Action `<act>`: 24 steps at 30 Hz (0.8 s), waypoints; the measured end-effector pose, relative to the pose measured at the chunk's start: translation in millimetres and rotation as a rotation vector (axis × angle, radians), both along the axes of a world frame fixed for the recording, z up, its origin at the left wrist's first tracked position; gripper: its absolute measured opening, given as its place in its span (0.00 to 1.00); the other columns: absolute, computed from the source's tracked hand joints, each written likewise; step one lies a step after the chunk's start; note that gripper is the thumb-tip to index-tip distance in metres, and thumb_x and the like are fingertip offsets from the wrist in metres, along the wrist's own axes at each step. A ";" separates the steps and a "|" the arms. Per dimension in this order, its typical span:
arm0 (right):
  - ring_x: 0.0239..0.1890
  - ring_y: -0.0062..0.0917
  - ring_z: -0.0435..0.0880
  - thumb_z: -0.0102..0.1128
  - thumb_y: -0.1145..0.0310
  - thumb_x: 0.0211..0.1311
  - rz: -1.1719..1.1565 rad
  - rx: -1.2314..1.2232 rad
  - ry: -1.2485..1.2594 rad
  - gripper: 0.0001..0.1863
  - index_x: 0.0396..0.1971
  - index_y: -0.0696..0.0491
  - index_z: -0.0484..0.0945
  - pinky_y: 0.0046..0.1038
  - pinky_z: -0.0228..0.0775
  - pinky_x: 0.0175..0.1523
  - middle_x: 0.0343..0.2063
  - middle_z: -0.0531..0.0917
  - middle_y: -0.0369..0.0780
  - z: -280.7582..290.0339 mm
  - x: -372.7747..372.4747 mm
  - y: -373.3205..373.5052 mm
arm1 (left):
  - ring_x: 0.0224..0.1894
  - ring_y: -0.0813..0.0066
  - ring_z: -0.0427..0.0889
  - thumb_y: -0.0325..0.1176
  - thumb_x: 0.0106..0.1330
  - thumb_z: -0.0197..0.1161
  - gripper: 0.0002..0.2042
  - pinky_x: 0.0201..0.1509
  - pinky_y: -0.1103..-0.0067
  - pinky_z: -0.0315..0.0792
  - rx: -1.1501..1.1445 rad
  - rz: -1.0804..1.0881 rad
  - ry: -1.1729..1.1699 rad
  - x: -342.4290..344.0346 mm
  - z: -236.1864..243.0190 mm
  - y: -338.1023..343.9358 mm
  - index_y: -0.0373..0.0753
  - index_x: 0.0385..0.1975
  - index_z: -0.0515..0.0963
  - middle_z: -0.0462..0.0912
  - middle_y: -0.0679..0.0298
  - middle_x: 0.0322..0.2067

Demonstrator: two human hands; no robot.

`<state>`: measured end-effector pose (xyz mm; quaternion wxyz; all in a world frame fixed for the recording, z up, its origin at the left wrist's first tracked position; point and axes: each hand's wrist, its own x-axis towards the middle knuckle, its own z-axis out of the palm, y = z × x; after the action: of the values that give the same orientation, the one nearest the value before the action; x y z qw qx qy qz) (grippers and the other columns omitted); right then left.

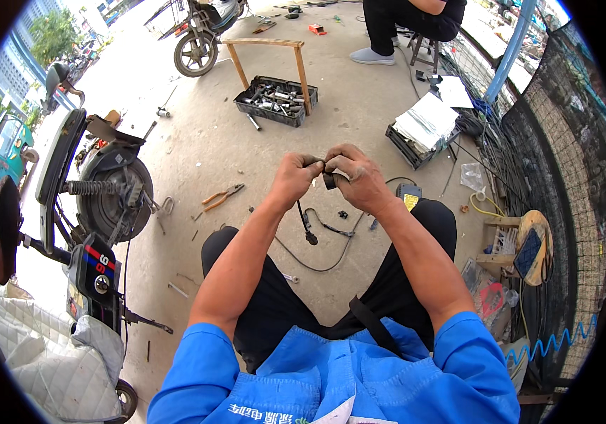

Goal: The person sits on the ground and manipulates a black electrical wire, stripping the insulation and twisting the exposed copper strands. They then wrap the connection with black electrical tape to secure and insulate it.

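Above the floor between my knees, my left hand (294, 178) is closed in a pinch on a thin black cable (301, 212). Its lower end hangs down to a small black plug (310, 239). Close against it, my right hand (357, 177) is also closed, its fingers bent round a short black round piece (329, 181) that looks like a roll of tape. The fingertips of both hands almost meet, and they hide the spot where cable and round piece come together. Beyond my right wrist lies a black box with a yellow label (409, 194), partly behind my knee.
Orange-handled pliers (223, 197) lie left of my hands. Ahead stands a black crate of metal tools (275, 99) with a wooden handle. A scooter (98, 261) fills the left side. Papers cover a crate (423, 131) at right; another person (416, 21) sits beyond.
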<state>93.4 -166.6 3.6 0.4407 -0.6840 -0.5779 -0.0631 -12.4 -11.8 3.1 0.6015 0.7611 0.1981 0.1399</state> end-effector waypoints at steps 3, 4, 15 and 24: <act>0.45 0.38 0.81 0.62 0.82 0.46 0.037 0.050 0.044 0.11 0.32 0.54 0.79 0.34 0.76 0.47 0.40 0.82 0.39 -6.5 5.9 0.9 | 0.24 0.85 0.68 0.30 0.66 0.63 0.11 0.27 0.81 0.62 0.039 -0.030 0.046 -0.8 5.2 -2.8 0.29 0.39 0.85 0.75 0.71 0.21; 0.45 0.37 0.81 0.61 0.82 0.45 0.054 0.065 0.061 0.11 0.31 0.54 0.79 0.33 0.76 0.48 0.40 0.83 0.39 -7.7 7.3 1.1 | 0.24 0.85 0.68 0.30 0.66 0.63 0.11 0.27 0.81 0.62 0.017 -0.035 0.050 -1.1 6.3 -3.0 0.29 0.39 0.85 0.75 0.72 0.21; 0.34 0.23 0.83 0.58 0.80 0.62 0.006 0.101 0.729 0.02 0.32 0.61 0.79 0.24 0.78 0.39 0.31 0.83 0.41 -0.6 4.0 -1.9 | 0.28 0.80 0.73 0.27 0.66 0.62 0.08 0.34 0.77 0.68 0.091 -0.073 -0.018 4.9 -14.0 -4.7 0.30 0.38 0.85 0.80 0.68 0.23; 0.29 0.31 0.86 0.56 0.74 0.63 -0.320 0.015 0.626 0.07 0.32 0.63 0.79 0.31 0.78 0.33 0.28 0.84 0.49 -19.6 23.0 2.2 | 0.28 0.79 0.74 0.22 0.61 0.64 0.04 0.32 0.77 0.67 0.382 -0.186 -0.215 3.0 -7.2 -13.1 0.30 0.33 0.83 0.75 0.66 0.24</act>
<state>116.4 -164.4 -16.1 0.5861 -0.7488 -0.2997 0.0771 -9.5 -24.9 -4.1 0.4746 0.8568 0.0317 0.1991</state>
